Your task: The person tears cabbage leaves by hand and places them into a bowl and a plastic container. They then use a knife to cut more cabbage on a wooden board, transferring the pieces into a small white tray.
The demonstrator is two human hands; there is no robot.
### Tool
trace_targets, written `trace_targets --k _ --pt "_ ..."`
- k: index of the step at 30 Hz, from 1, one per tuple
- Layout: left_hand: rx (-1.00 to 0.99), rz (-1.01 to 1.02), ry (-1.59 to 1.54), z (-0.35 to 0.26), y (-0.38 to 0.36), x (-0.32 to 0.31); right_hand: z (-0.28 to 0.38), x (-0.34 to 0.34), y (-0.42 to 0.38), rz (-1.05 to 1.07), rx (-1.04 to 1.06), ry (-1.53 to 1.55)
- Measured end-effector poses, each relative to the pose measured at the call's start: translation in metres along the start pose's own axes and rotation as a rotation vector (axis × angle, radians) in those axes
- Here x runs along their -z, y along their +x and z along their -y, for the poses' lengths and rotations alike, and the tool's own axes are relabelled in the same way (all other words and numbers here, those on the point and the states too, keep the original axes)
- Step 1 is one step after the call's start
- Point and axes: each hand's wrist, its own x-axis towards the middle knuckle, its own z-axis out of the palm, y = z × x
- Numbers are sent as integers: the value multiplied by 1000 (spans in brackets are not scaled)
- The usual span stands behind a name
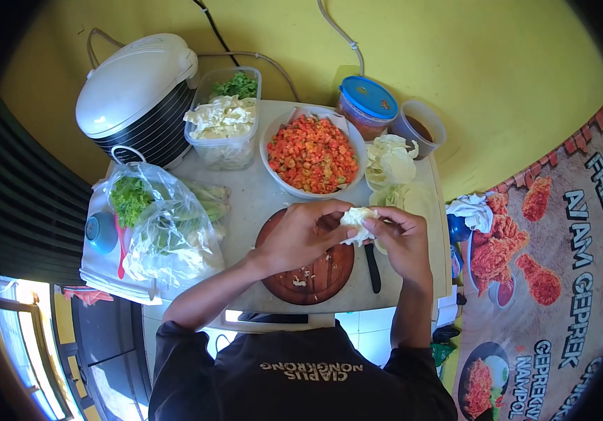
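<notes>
1. Right now both hands meet over the round wooden cutting board (312, 270), with a pale wad of cabbage leaf (356, 219) between them; the left hand (301, 235) has its grip closed on the near side of the leaf, and the right hand (403, 235) pinches its far side between thumb and fingertips.
2. Judging by this pose, the step is to pull the leaf apart, so it is best to keep the cabbage directly above the board, where scraps drop onto wood and not onto the desk (252, 193).
3. Tearing calls for short, firm pulls with the thumbs close together; a wide grip would likely leave ragged pieces.
4. Loose cabbage leaves (392, 165) lie just beyond the right hand, beside the bowl of diced carrot (313, 154), within easy reach for more.
5. The black-handled knife (372, 266) lies at the board's right edge, under the right wrist; the wrist should stay lifted, clear of it.
6. The plastic box of cut cabbage and greens (223, 116) stands behind the bowl, well apart from the hands, so pieces may need carrying across.
7. The bag of greens (164, 224) crowds the board's left side; the left elbow should stay in.
</notes>
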Motion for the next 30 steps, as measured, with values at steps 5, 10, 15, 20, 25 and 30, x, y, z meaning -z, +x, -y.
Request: trace_targets --k 5,10,15,20,25,30 --pt "-107 -304 240 -6 0 42 -8 -7 -5 -35 31 -100" --pt "25 -861 757 -18 18 143 -13 25 -28 -39 -69 -388" --pt "265 -773 1230 11 19 196 -14 49 -52 26 -194 -785" --pt "252 -686 1470 -3 24 185 -36 44 -67 17 -222 -844" --pt "93 -776 1718 -13 39 154 -41 30 -72 -17 -270 -879" --pt "-546 -227 874 -6 79 27 -47 27 -75 -36 -253 -828"
